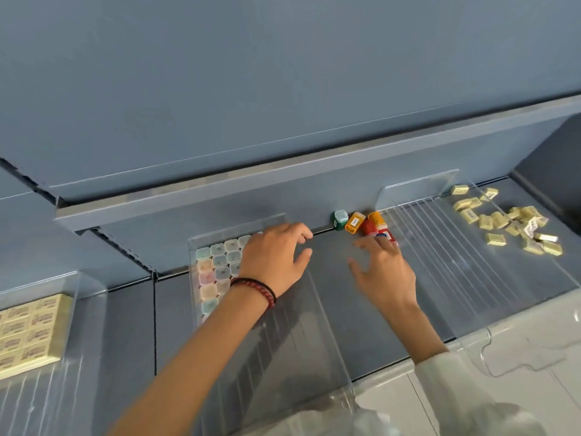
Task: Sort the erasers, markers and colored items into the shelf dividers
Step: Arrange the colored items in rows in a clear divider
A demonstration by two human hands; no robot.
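Blue-grey shelf (132, 325) runs across your view, split by clear dividers (440, 240). Coloured items (354, 222) sit at its back wall between two dividers: green upright, orange and red tipped, long axes slanting toward the back right, labels unreadable. Your right hand (383, 272) reaches them, fingers released and spread. Your left hand (273, 262) hovers over pastel boxes (217, 262), fingers loosely bent, grasping nothing. Yellow erasers (509, 221) lie scattered far right.
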